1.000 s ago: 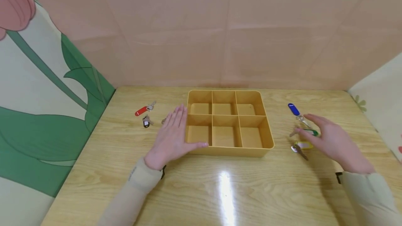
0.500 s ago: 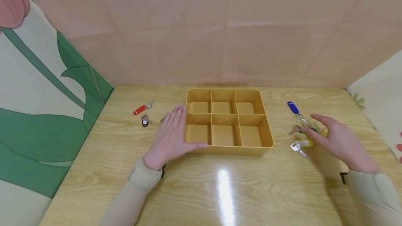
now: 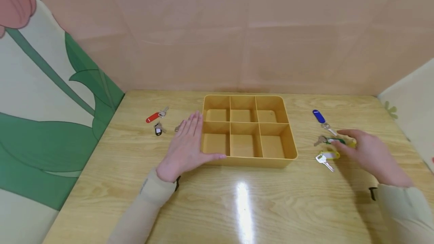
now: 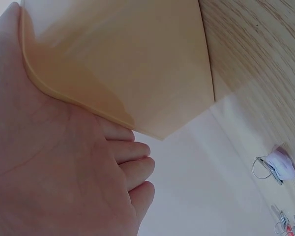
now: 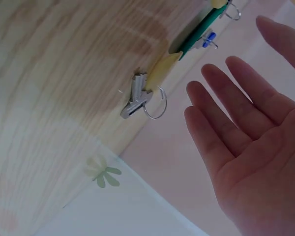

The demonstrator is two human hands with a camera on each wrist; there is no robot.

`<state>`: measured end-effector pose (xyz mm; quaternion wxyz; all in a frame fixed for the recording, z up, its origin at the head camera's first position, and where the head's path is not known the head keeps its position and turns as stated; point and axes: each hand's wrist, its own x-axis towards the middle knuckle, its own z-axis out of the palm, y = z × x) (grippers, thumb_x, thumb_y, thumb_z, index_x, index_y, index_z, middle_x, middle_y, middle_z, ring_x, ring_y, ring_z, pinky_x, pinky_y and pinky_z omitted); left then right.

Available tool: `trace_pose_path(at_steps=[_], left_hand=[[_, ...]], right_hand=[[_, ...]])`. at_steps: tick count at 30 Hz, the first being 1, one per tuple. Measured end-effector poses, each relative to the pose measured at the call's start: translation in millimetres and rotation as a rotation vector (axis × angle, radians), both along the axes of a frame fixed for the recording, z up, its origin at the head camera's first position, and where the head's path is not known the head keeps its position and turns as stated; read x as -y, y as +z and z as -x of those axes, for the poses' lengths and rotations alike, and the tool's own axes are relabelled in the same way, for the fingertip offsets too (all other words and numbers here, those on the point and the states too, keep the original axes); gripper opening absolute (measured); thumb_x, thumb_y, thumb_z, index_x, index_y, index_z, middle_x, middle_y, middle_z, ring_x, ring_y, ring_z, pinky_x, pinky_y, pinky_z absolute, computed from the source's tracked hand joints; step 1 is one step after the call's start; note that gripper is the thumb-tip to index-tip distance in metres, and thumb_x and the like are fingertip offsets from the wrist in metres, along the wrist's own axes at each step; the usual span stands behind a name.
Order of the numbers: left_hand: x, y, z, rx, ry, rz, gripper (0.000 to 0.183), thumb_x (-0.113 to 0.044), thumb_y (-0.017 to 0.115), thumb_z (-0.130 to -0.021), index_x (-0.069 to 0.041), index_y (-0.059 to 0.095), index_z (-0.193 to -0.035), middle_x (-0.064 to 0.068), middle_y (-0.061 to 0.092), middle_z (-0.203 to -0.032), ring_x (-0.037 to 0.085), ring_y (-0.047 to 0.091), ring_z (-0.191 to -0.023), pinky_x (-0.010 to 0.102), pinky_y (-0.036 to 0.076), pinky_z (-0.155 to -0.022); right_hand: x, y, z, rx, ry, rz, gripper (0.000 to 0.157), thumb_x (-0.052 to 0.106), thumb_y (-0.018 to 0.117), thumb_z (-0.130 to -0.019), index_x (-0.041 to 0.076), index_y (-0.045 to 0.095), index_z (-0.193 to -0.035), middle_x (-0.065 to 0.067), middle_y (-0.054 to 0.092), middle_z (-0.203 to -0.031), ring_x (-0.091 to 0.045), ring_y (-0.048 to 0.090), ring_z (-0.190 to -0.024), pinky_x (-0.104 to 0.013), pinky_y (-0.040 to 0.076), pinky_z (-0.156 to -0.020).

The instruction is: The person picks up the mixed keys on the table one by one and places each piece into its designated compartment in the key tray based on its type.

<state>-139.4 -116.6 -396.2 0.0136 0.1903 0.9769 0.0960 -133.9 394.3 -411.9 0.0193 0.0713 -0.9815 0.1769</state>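
My left hand (image 3: pixel 186 146) lies flat along the left wall of a yellow six-compartment organizer box (image 3: pixel 249 163), with its thumb along the front rim. My right hand (image 3: pixel 369 153) hovers with fingers extended over a key with a green tag (image 3: pixel 333 140), and nothing is in its grasp. Close by lie a key with a blue tag (image 3: pixel 318 116) and a key with a yellow tag (image 3: pixel 329 155). Another yellow tag (image 3: pixel 353 144) shows partly behind the right hand. In the right wrist view, a silver key (image 5: pixel 136 98) on a ring joins a yellow tag (image 5: pixel 163 69).
On the left side are a key with a red tag (image 3: pixel 152 117) and a key with a black tag (image 3: pixel 158 130). A pale purple tag (image 4: pixel 282 164) with a key and ring appears in the left wrist view, mostly hidden by my hand from above. A pink wall (image 3: pixel 244 48) stands behind the table.
My right hand has drawn back slightly to the right, uncovering more of the green-tagged key and a second yellow tag. The left hand keeps its place against the box.
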Motion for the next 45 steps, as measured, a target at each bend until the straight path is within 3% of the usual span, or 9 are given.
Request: trace_pose_path(at_steps=[3, 6, 12, 22, 30, 34, 39, 42, 45], left_hand=[[-0.4, 0.2, 0.2, 0.000, -0.004, -0.004, 0.136, -0.100, 0.031, -0.073, -0.001, 0.003, -0.162, 0.014, -0.001, -0.169, 0.026, -0.003, -0.154, 0.039, -0.001, -0.123], [-0.7, 0.3, 0.0, 0.005, -0.003, -0.010, 0.136, -0.100, 0.031, -0.073, -0.001, 0.003, -0.162, 0.014, -0.002, -0.169, 0.026, -0.004, -0.154, 0.039, -0.001, -0.123], [-0.3, -0.1, -0.2, 0.006, -0.004, -0.012, 0.136, -0.100, 0.032, -0.073, 0.000, 0.005, -0.162, 0.013, -0.002, -0.169, 0.026, -0.002, -0.155, 0.039, -0.001, -0.123], [0.1, 0.3, 0.4, -0.015, -0.013, 0.014, 0.136, -0.100, 0.029, -0.073, 0.001, 0.006, -0.162, 0.015, -0.001, -0.169, 0.026, -0.003, -0.154, 0.038, -0.001, -0.123], [-0.7, 1.0, 0.2, -0.011, -0.014, 0.016, 0.136, -0.100, 0.028, -0.072, 0.000, 0.004, -0.162, 0.013, -0.005, -0.168, 0.027, -0.002, -0.154, 0.039, -0.001, -0.123], [-0.8, 0.5, 0.1, -0.014, -0.014, 0.015, 0.136, -0.100, 0.029, -0.073, 0.001, 0.006, -0.162, 0.015, -0.001, -0.169, 0.028, 0.000, -0.155, 0.039, 0.000, -0.123], [0.0, -1.4, 0.0, -0.021, -0.014, 0.014, 0.136, -0.100, 0.028, -0.073, 0.001, 0.006, -0.162, 0.016, 0.001, -0.169, 0.029, 0.002, -0.155, 0.040, 0.002, -0.123], [0.1, -1.7, 0.5, -0.019, -0.015, 0.009, 0.136, -0.100, 0.028, -0.073, 0.001, 0.005, -0.162, 0.016, 0.001, -0.169, 0.029, 0.001, -0.155, 0.040, 0.001, -0.123], [0.0, -1.2, 0.8, -0.013, -0.016, 0.011, 0.135, -0.100, 0.028, -0.074, 0.000, 0.004, -0.161, 0.015, -0.002, -0.168, 0.028, 0.001, -0.155, 0.039, 0.000, -0.123]], right_hand=[[-3.1, -5.5, 2.4, -0.020, 0.007, -0.002, 0.050, 0.034, 0.071, -0.097, -0.005, 0.064, -0.128, -0.028, 0.066, -0.087, -0.039, 0.059, -0.067, -0.050, 0.046, -0.059], [-5.9, -10.4, 4.5, -0.053, 0.021, -0.005, 0.044, 0.029, 0.077, -0.092, -0.004, 0.069, -0.119, -0.033, 0.066, -0.111, -0.045, 0.063, -0.086, -0.057, 0.048, -0.067], [-8.3, -16.8, 6.2, -0.133, 0.070, -0.024, 0.032, 0.019, 0.084, -0.085, -0.001, 0.074, -0.107, -0.017, 0.072, -0.092, -0.029, 0.061, -0.072, -0.047, 0.047, -0.062], [-6.3, -19.0, 9.7, -0.169, 0.102, -0.042, 0.028, 0.011, 0.084, -0.081, -0.002, 0.075, -0.104, -0.022, 0.070, -0.095, -0.035, 0.064, -0.077, -0.057, 0.050, -0.067], [-9.8, -18.4, 14.1, -0.103, 0.106, -0.054, 0.026, 0.012, 0.081, -0.086, -0.005, 0.073, -0.104, -0.027, 0.067, -0.097, -0.048, 0.064, -0.086, -0.063, 0.049, -0.072], [-9.9, -17.6, 14.6, -0.093, 0.097, -0.056, 0.022, 0.013, 0.081, -0.086, -0.003, 0.075, -0.100, -0.021, 0.067, -0.092, -0.041, 0.063, -0.082, -0.058, 0.050, -0.069], [-9.9, -15.2, 16.9, -0.074, 0.096, -0.048, 0.018, 0.017, 0.083, -0.085, 0.001, 0.075, -0.092, -0.003, 0.065, -0.080, -0.024, 0.059, -0.072, -0.041, 0.047, -0.063], [-10.3, -12.6, 18.2, -0.010, 0.084, -0.029, 0.020, 0.020, 0.081, -0.087, 0.002, 0.074, -0.091, 0.003, 0.066, -0.079, -0.018, 0.057, -0.071, -0.037, 0.047, -0.062], [-11.4, -9.6, 20.3, 0.081, 0.063, -0.012, 0.025, 0.023, 0.079, -0.090, 0.000, 0.073, -0.095, 0.002, 0.069, -0.082, -0.019, 0.060, -0.075, -0.038, 0.049, -0.065]])
